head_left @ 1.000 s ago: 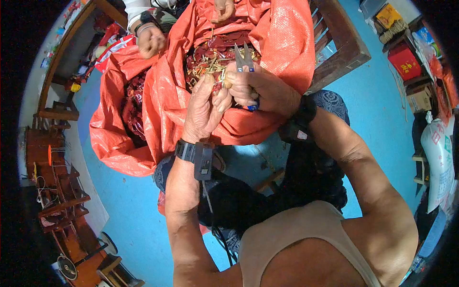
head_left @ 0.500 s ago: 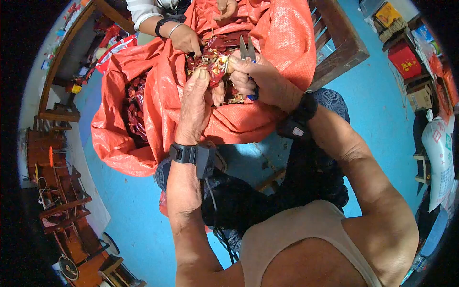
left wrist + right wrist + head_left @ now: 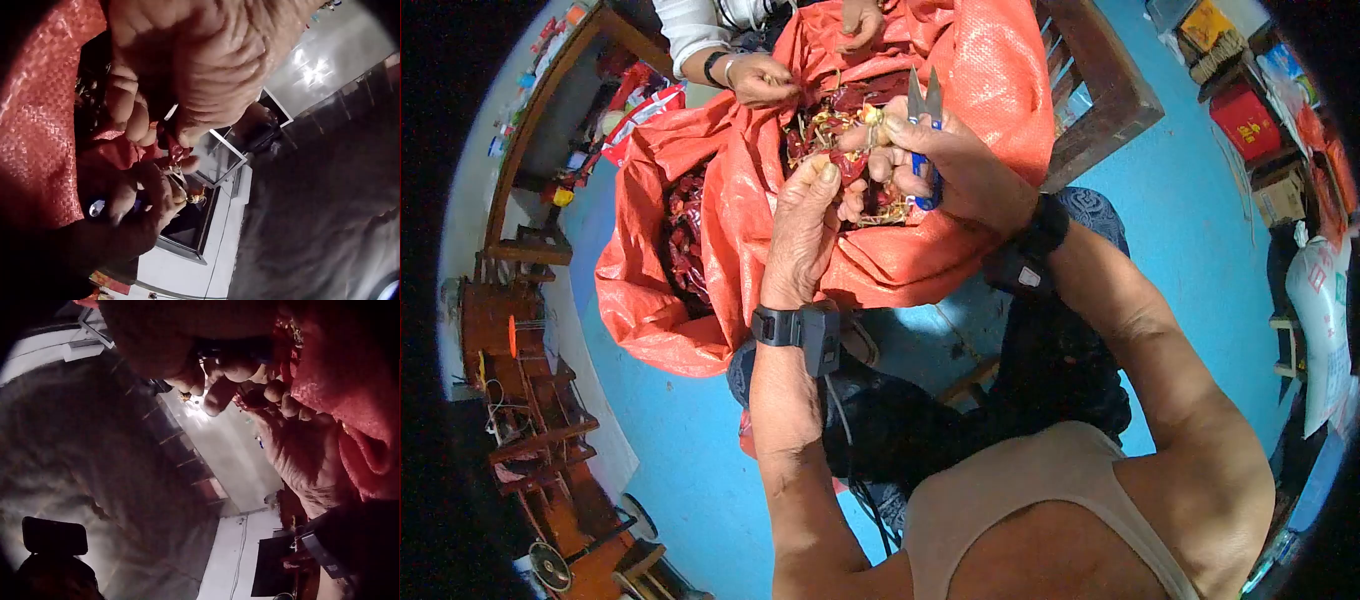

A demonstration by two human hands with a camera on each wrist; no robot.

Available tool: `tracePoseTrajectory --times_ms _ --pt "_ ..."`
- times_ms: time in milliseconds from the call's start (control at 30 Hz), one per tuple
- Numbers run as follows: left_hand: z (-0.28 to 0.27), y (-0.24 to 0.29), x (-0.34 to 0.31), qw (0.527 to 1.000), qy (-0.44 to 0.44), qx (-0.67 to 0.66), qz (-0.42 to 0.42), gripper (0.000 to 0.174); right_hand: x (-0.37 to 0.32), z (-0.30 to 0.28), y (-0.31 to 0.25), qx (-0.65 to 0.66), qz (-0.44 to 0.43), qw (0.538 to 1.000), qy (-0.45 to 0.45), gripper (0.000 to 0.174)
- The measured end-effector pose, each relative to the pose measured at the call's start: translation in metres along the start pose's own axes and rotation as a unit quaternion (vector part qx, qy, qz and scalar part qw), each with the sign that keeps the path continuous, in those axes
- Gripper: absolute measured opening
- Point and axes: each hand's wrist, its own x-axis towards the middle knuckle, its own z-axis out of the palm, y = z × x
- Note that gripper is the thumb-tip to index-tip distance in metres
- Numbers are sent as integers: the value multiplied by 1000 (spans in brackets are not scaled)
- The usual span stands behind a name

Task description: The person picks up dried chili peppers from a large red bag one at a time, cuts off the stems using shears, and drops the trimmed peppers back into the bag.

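Observation:
Over an orange-red woven sack point(image 3: 1000, 90) full of dried red chillies and stem bits, my two hands come close together. Thumb and fingers of my left hand point(image 3: 802, 215) pinch a dried red chilli point(image 3: 850, 166), also visible as the dark red chilli point(image 3: 176, 149) in the left wrist view. My right hand point(image 3: 965, 165) carries blue-handled scissors point(image 3: 926, 98) in its palm, blades pointing away from me. Its thumb and forefinger pinch pale stems point(image 3: 178, 178) at the chilli's end. The scissors' handles are partly hidden by the fingers.
Another person's hands point(image 3: 760, 80) hover at the sack's far edge. A second opening point(image 3: 685, 240) at the left holds more red chillies. A wooden frame point(image 3: 1100, 95) stands behind to the right. Shelves with a red box point(image 3: 1243, 120) and a white sack point(image 3: 1318, 330) line the right side.
My hands have drawn a little apart, with the chilli and stems between them. The other person's hand reached into the sack, then pulled back to its edge.

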Motion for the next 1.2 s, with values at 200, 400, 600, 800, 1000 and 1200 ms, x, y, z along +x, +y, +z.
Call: tracePoseTrajectory --times_ms 200,400,600,800,1000,1200 --pt "-19 -7 9 998 3 66 23 14 -7 11 -7 -142 -12 989 26 23" --pt "-73 51 15 621 274 648 346 19 -73 24 -59 -289 -162 934 132 7" --pt "-90 54 14 492 317 725 362 31 -131 -17 -106 -406 -415 710 399 18" --pt "-33 9 32 715 83 634 282 15 -100 -220 -112 -767 -296 433 369 24" --pt "-12 -25 67 629 -31 700 336 17 -111 -201 -81 -680 -87 596 417 25" --pt "0 -35 69 562 -1 791 240 21 -120 -100 -113 -340 -245 786 455 22"
